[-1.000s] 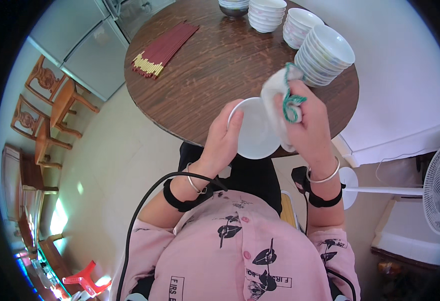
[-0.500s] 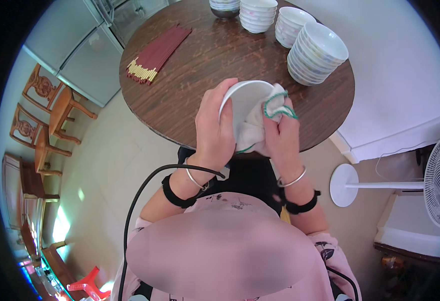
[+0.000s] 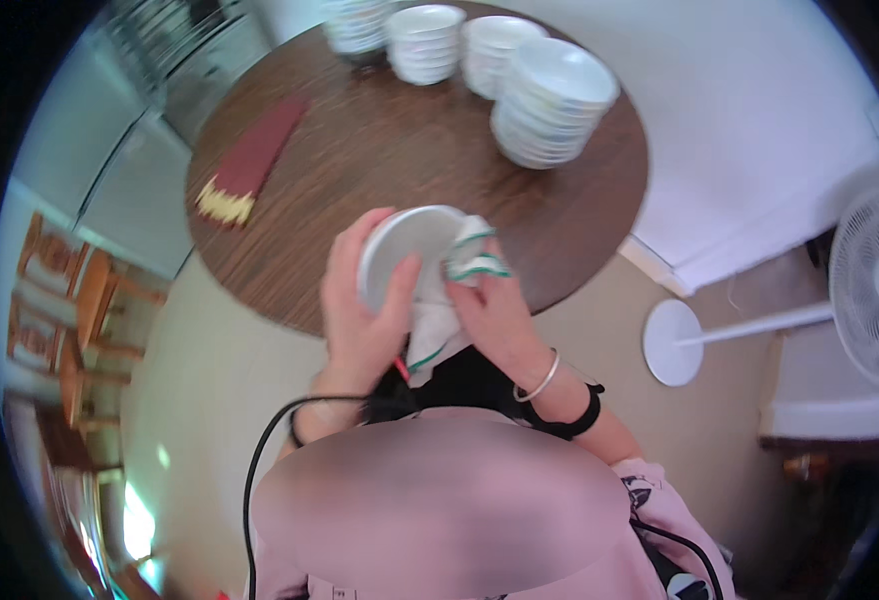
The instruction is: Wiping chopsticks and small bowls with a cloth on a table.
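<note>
A white bowl (image 3: pixel 393 252) is tilted in front of me at the near edge of the round table. My left hand (image 3: pixel 354 305) grips it from the left, thumb inside the rim and fingers around the outside. In my right hand (image 3: pixel 489 305) is a white cloth (image 3: pixel 434 330) with a green stitched edge, bunched against the right side of the bowl's rim. Part of the cloth hangs below the bowl between my hands. The cloth and fingers hide the bowl's right side.
On the dark wooden table (image 3: pixel 379 150) stand several stacks of white bowls (image 3: pixel 554 105) along the far side. A bundle of dark red chopsticks (image 3: pixel 256 160) with gold ends lies at the left. A white fan (image 3: pixel 674 342) stands right; wooden chairs (image 3: pixel 69 335) are left. A black cable (image 3: pixel 259 450) loops by my left arm.
The view has swung, so the table and its stacks appear farther left. My hands and the bowl sit lower and nearer my body. My left thumb now lies farther inside the bowl.
</note>
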Demonstrator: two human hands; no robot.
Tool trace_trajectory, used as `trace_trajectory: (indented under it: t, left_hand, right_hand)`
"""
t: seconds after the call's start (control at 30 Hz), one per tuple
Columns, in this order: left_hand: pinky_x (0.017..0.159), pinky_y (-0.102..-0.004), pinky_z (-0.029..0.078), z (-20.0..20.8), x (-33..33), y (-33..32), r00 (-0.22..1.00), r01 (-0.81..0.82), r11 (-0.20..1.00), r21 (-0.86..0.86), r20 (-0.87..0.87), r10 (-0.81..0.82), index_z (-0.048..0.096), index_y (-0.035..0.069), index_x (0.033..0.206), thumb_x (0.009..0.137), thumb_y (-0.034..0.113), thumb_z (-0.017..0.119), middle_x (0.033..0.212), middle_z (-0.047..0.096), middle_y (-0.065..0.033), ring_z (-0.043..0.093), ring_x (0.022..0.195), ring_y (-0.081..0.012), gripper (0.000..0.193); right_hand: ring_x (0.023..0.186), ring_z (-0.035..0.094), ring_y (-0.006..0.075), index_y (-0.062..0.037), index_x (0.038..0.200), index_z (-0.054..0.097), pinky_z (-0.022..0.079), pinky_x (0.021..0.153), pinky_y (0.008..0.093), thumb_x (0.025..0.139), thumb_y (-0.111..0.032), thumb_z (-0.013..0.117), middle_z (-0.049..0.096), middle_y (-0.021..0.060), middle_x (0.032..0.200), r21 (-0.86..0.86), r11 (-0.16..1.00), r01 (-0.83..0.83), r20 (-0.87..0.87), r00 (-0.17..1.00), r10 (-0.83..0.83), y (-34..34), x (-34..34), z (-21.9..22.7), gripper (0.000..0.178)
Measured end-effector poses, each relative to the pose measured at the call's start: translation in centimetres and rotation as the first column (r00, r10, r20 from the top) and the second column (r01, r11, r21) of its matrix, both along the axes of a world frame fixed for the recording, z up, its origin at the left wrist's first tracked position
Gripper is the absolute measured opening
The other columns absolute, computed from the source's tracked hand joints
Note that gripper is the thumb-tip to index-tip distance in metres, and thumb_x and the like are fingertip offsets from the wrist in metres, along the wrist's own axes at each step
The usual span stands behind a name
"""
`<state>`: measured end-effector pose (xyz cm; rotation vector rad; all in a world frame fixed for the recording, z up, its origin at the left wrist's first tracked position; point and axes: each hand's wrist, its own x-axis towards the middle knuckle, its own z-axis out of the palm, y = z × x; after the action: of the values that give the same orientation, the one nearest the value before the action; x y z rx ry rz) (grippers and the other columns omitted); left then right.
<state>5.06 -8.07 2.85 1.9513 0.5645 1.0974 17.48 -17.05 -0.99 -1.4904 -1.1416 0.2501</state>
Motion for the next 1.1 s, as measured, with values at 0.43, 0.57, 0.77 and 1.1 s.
trace_trajectory:
  t: [0.43, 0.57, 0.77, 1.1]
  left_hand:
    - [0.083, -0.0263, 0.044, 1.0, 0.4, 0.6, 0.984, 0.142, 0.968, -0.207, -0.073, -0.160, 0.052, 0.000, 0.114, 0.098, 0.020, 0.045, 0.106, 0.057, -0.0071, 0.054, 0.097, -0.0132, 0.027]
    - [0.083, -0.0288, 0.046, -0.3, 1.9, 1.3, 0.972, 0.162, 0.849, -0.503, 0.230, -0.049, 0.050, -0.001, 0.119, 0.097, 0.019, 0.046, 0.109, 0.057, -0.0092, 0.056, 0.098, -0.0160, 0.030]
    - [0.092, -0.0368, 0.046, -1.8, 1.8, 2.2, 0.920, 0.310, 0.498, -0.810, 0.387, 0.056, 0.043, -0.001, 0.129, 0.094, 0.013, 0.050, 0.118, 0.055, -0.0130, 0.056, 0.108, -0.0233, 0.038]
    - [0.088, -0.0338, 0.048, -1.1, 0.2, -0.3, 0.929, 0.358, 0.591, -0.723, 0.208, -0.307, 0.044, -0.002, 0.128, 0.089, 0.012, 0.057, 0.117, 0.057, -0.0109, 0.059, 0.103, -0.0209, 0.044]
  right_hand:
    - [0.091, 0.054, 0.0487, 0.0056, 0.115, 0.030, 0.046, 0.075, 0.0507, 0.076, 0.001, 0.056, 0.053, 0.0329, 0.098, -0.170, 0.984, -0.053, -0.121, 0.992, 0.033, -2.0, 0.2, 2.9, 0.047]
    - [0.099, 0.050, 0.0494, 0.0060, 0.117, 0.033, 0.045, 0.080, 0.0498, 0.075, 0.004, 0.053, 0.046, 0.0337, 0.110, 0.041, 0.997, 0.066, 0.084, 0.994, -0.069, -1.6, -0.2, 3.1, 0.047]
    - [0.104, 0.046, 0.0502, 0.0042, 0.120, 0.042, 0.044, 0.083, 0.0470, 0.075, 0.004, 0.050, 0.039, 0.0293, 0.120, 0.178, 0.983, 0.031, 0.083, 0.995, -0.046, -2.7, -2.4, 1.5, 0.045]
    - [0.089, 0.059, 0.0139, 0.0009, 0.112, 0.055, 0.049, 0.077, 0.0291, 0.085, -0.007, 0.049, 0.062, 0.0071, 0.100, 0.113, 0.982, -0.153, -0.655, 0.732, 0.189, -1.3, 2.7, 4.1, 0.029]
